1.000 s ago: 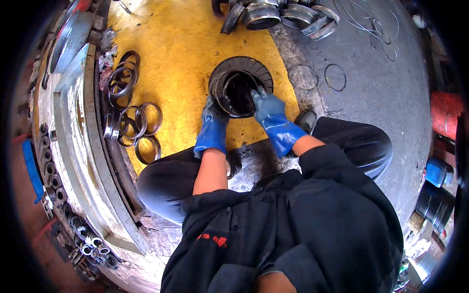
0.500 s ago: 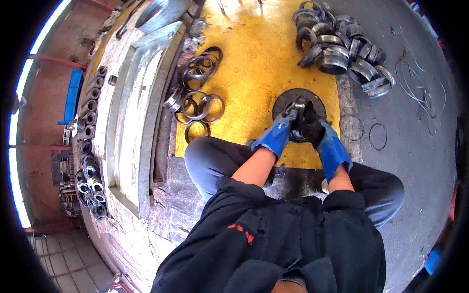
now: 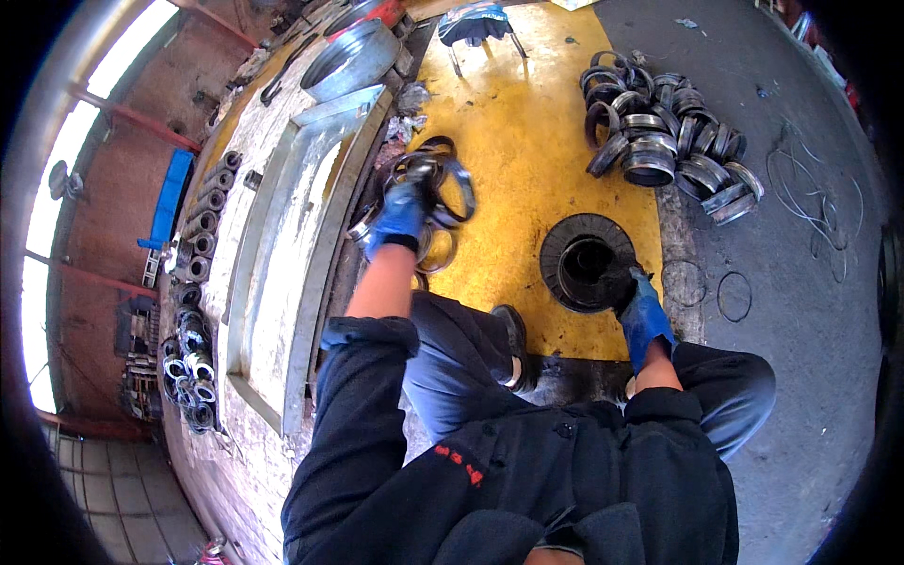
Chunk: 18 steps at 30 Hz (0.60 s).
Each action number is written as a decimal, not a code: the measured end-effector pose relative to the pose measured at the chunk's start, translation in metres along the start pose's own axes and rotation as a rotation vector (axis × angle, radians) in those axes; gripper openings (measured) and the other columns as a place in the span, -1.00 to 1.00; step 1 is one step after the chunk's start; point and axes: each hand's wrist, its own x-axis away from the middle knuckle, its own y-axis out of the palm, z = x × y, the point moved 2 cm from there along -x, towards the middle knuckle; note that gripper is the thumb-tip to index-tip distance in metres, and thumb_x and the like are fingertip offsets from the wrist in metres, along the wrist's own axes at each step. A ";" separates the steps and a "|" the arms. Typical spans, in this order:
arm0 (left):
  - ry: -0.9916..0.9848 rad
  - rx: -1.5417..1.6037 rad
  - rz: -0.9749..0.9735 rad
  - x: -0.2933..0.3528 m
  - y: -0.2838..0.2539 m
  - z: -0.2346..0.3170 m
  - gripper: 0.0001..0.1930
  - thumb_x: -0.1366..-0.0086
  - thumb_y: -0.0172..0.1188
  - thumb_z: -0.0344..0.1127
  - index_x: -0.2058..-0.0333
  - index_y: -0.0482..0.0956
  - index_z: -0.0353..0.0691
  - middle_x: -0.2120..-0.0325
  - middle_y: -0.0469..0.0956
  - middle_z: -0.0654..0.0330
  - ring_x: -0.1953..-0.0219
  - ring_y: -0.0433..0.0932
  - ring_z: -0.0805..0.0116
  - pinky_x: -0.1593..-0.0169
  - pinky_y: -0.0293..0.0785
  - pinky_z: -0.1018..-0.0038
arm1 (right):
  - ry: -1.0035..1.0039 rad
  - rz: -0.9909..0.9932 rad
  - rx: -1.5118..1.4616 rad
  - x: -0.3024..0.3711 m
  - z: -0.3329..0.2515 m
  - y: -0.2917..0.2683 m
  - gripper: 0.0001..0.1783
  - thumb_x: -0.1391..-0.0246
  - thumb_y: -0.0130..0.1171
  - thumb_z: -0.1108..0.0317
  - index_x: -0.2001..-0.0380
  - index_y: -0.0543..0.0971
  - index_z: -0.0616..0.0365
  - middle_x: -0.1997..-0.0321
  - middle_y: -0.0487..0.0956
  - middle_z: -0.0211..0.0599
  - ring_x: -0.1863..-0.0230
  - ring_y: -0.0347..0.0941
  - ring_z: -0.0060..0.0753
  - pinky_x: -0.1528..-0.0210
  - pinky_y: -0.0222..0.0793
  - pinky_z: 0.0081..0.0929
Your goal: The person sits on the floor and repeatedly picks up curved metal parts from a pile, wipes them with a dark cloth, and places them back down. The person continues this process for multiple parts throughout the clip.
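Observation:
My left hand (image 3: 403, 212), in a blue glove with blackened fingers, is over the loose rings at the left edge of the yellow floor. It is closed on a dark ring (image 3: 459, 193), smeared by motion, that stands out to its right. More metal rings (image 3: 439, 252) lie under and around that hand. My right hand (image 3: 646, 315), gloved the same way, is at the right side of a round black tub (image 3: 557, 247) with a wide flange and a dark inside. Its blackened fingers merge with the tub's rim, so their grip is hidden.
A large heap of metal rings (image 3: 650, 168) lies at the far right. Left of me is a long metal trough (image 3: 247, 311), with rows of short cylindrical parts (image 3: 201, 223) beyond it. A stool (image 3: 473, 24) stands far ahead. Thin wire loops (image 3: 734, 296) lie at the right.
My left hand has swung from above the tub to the loose rings on the left. My right hand has moved slightly down and right, uncovering the tub's opening. The view has shifted.

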 end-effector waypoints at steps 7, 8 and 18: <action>-0.500 1.030 0.416 0.044 -0.103 -0.020 -0.61 -0.42 -0.13 -0.11 0.03 0.52 -0.27 0.10 0.57 0.08 0.17 0.59 0.25 0.04 0.50 0.40 | -0.130 -0.084 0.219 -0.002 0.016 0.016 -0.56 -0.10 0.16 0.37 -0.07 0.46 0.20 -0.04 0.55 -0.10 0.00 0.52 -0.14 -0.10 0.46 -0.13; -0.454 1.049 0.359 0.039 -0.096 -0.032 -0.61 -0.42 -0.12 -0.10 0.01 0.50 -0.26 0.07 0.56 0.08 0.16 0.58 0.25 0.05 0.50 0.38 | -0.175 -0.116 0.235 -0.003 0.019 0.019 -0.56 -0.09 0.17 0.38 -0.07 0.46 0.22 -0.04 0.55 -0.09 0.00 0.52 -0.14 -0.10 0.46 -0.14; -0.707 1.264 -0.411 0.053 0.142 0.081 -0.41 -0.25 0.11 0.17 -0.16 0.28 0.06 -0.07 0.44 0.14 -0.06 0.42 0.12 -0.11 0.30 0.10 | -0.198 -0.455 0.448 0.079 0.004 0.110 -0.55 -0.07 0.27 0.35 -0.06 0.49 0.15 -0.03 0.56 -0.22 0.00 0.52 -0.24 -0.10 0.46 -0.26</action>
